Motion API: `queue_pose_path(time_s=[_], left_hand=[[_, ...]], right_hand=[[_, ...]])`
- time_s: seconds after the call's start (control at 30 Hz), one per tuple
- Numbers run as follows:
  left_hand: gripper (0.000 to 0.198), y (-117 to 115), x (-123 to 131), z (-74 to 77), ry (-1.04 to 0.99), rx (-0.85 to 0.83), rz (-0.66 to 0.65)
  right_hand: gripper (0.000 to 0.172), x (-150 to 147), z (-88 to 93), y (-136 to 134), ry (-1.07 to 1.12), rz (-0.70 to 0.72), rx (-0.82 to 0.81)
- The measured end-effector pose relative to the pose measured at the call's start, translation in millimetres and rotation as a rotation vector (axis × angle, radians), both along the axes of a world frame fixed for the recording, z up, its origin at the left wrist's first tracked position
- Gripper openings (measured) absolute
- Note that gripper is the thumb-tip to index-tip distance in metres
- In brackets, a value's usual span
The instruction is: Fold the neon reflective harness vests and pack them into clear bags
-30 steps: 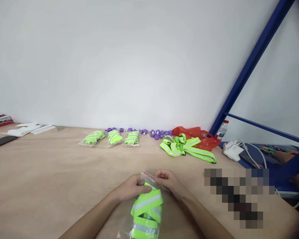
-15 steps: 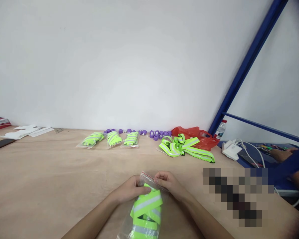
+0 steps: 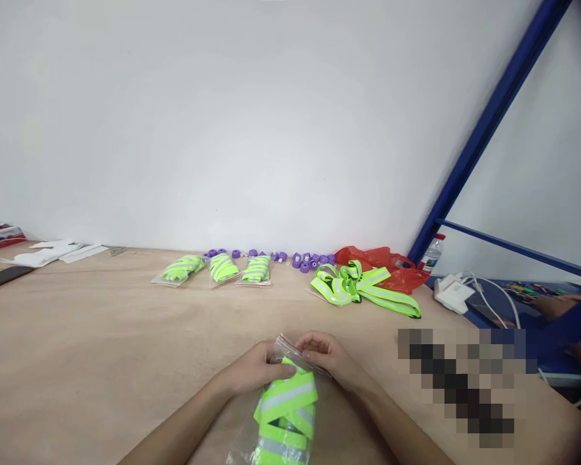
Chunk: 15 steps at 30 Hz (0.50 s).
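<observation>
Both my hands hold a clear zip-lock bag (image 3: 252, 433) near the front of the table. Inside it lies a folded neon yellow-green strap (image 3: 288, 403) with silver reflective stripes. My left hand (image 3: 257, 369) grips the bag's upper left side, thumb across the front over the strap. At the top right, my right hand (image 3: 326, 358) pinches the bag's edge by the red-lined seal, fingers curled. The lower end of the bag runs out of view at the bottom.
Along the wall sit three bagged straps (image 3: 224, 268), several purple caps (image 3: 314, 261), a loose reflective strap (image 3: 363, 287) and a red plastic bag (image 3: 392, 268). A bottle (image 3: 433, 253) and white charger (image 3: 452, 294) stand right, near another person's hand (image 3: 556, 307). White papers (image 3: 53, 253) lie left.
My right hand has shifted slightly leftward along the bag's top edge. The bag and my left hand stay nearly still; the whole view has moved a little.
</observation>
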<state>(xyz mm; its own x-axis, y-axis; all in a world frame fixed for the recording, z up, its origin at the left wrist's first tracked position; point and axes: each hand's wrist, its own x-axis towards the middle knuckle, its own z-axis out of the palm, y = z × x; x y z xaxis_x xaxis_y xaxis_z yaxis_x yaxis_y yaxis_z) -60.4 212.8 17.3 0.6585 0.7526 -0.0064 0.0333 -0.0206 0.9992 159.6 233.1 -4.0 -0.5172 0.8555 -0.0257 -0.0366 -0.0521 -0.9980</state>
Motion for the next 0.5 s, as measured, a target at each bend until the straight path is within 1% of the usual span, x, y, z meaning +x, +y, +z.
queue_pose_path(time_s=[0.2,0.33,0.4,0.5], left_hand=[[0.036,0.2,0.1,-1.1,0.010,0.003,-0.010],[0.037,-0.5,-0.5,-2.0,-0.013,-0.017,0.004],[0.039,-0.1,-1.1,-1.8,-0.023,-0.030,0.021],[0.047,1.9,-2.3,-1.5,-0.062,-0.050,0.071]], right_hand=[[0.031,-0.3,0.8,-0.5,0.011,-0.006,0.005],[0.036,0.6,6.5,-1.9,-0.057,-0.028,0.035],[0.039,1.0,8.3,-2.6,-0.076,-0.060,0.046],[0.043,1.8,6.3,-1.9,-0.015,-0.150,0.052]])
